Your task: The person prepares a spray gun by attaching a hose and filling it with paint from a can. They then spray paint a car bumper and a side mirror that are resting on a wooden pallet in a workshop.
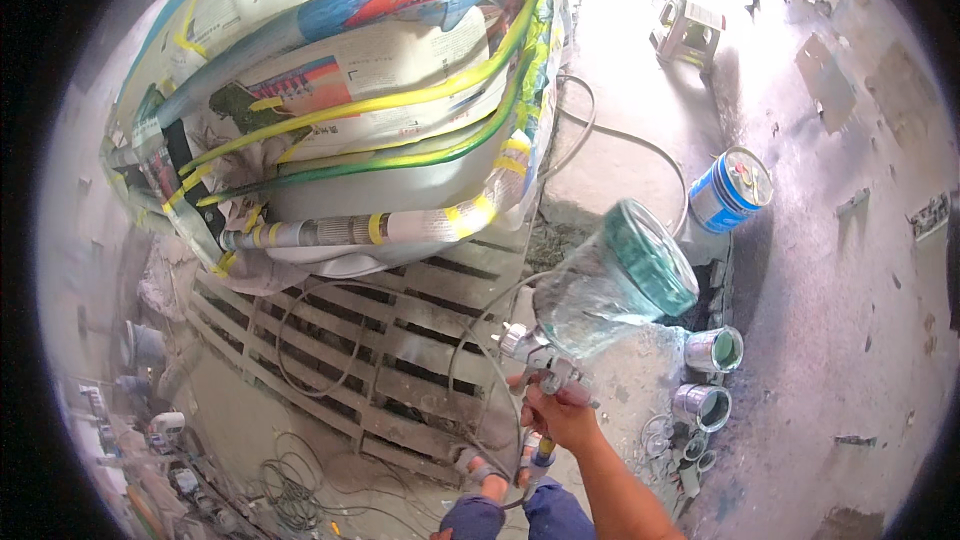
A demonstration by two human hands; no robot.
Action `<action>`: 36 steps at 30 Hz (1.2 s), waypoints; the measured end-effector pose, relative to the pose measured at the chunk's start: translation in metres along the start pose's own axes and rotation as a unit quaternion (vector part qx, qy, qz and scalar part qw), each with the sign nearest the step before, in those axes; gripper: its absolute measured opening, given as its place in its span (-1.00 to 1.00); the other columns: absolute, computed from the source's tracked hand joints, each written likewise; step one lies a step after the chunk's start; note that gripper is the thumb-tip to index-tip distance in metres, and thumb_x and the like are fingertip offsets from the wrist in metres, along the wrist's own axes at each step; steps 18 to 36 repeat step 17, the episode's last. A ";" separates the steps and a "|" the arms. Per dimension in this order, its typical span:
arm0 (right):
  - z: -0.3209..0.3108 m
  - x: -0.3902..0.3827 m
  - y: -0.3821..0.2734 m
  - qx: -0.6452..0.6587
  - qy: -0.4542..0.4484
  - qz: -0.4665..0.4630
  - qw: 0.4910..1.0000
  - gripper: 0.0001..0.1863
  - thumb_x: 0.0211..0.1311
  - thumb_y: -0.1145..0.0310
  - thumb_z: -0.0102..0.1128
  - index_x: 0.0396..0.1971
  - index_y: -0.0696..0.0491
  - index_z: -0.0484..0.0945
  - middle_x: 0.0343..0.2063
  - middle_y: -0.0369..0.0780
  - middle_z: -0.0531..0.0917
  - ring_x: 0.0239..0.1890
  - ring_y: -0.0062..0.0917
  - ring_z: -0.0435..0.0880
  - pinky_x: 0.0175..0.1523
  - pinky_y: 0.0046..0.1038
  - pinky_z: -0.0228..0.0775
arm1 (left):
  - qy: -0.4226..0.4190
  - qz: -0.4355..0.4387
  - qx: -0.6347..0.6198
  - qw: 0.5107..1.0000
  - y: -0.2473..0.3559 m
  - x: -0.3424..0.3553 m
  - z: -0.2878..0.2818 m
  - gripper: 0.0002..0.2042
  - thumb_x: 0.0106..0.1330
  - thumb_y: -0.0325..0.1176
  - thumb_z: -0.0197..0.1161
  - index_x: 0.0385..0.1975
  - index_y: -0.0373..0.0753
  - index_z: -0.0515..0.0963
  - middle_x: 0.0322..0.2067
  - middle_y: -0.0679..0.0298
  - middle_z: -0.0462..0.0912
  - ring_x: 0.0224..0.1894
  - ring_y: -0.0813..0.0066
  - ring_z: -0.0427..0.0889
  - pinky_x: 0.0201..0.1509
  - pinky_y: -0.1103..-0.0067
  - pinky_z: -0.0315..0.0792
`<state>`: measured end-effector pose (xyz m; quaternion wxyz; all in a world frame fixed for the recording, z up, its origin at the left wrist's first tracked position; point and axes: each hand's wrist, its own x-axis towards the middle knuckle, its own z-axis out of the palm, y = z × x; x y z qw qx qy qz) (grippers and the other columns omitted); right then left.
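Observation:
My right hand is closed around the handle of a spray gun. A large clear cup with a green-stained lid sits tilted on top of the gun, its walls smeared with pale residue. The gun's nozzle points left, and a hose runs down from its handle past my legs. Beyond it stands a big curved body masked with newspaper, plastic film and yellow tape, with green and yellow stripes along it. The gun is apart from this body. At the lower edge only a sliver of my left hand shows, its fingers hidden.
A slatted floor grate lies under the masked body. Hoses coil over the floor near my feet. To the right stand a blue-and-white paint can, two open tins with green inside, and a small stool-like stand farther off.

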<state>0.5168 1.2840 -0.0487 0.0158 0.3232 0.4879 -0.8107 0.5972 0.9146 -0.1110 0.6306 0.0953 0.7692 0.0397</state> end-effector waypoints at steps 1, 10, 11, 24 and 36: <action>0.000 0.007 -0.011 -0.040 0.000 0.019 0.999 -0.76 0.28 0.22 0.16 -0.16 0.01 0.60 -0.63 -0.36 0.56 -0.64 -0.74 0.45 -0.56 -0.61 0.24 | 0.002 0.003 -0.051 0.999 -0.013 0.012 0.017 -0.35 0.28 -0.04 0.07 0.24 -0.41 0.21 0.18 -0.21 0.30 0.25 -0.07 0.28 0.33 0.30 0.16; -0.071 0.035 -0.064 -0.097 0.110 -0.021 0.989 -0.54 0.23 -0.08 0.14 -0.25 0.07 0.62 -0.67 -0.32 0.55 -0.67 -0.67 0.46 -0.57 -0.62 0.22 | -0.008 0.007 -0.081 0.997 -0.006 0.050 0.022 -0.32 0.27 0.00 0.08 0.27 -0.35 0.17 0.22 -0.16 0.27 0.28 -0.06 0.24 0.36 0.32 0.13; -0.081 0.042 -0.069 -0.092 0.117 -0.045 0.988 -0.54 0.23 -0.07 0.15 -0.25 0.07 0.61 -0.68 -0.31 0.55 -0.68 -0.67 0.45 -0.58 -0.62 0.22 | -0.008 -0.004 -0.082 0.997 0.004 0.050 0.019 -0.31 0.27 0.01 0.09 0.28 -0.34 0.16 0.23 -0.15 0.26 0.29 -0.05 0.22 0.36 0.33 0.12; -0.145 0.100 -0.097 -0.065 0.100 -0.054 0.991 -0.62 0.27 0.03 0.14 -0.19 0.06 0.60 -0.67 -0.32 0.56 -0.70 -0.69 0.44 -0.60 -0.65 0.19 | 0.068 -0.050 -0.134 0.987 0.021 0.092 0.058 -0.21 0.23 0.22 0.04 0.35 -0.15 0.09 0.28 -0.07 0.20 0.34 -0.12 0.11 0.35 0.06 0.03; -0.145 0.100 -0.097 -0.065 0.100 -0.054 0.991 -0.62 0.27 0.03 0.14 -0.19 0.06 0.60 -0.67 -0.32 0.56 -0.70 -0.69 0.44 -0.60 -0.65 0.19 | 0.068 -0.050 -0.134 0.987 0.021 0.092 0.058 -0.21 0.23 0.22 0.04 0.35 -0.15 0.09 0.28 -0.07 0.20 0.34 -0.12 0.11 0.35 0.06 0.03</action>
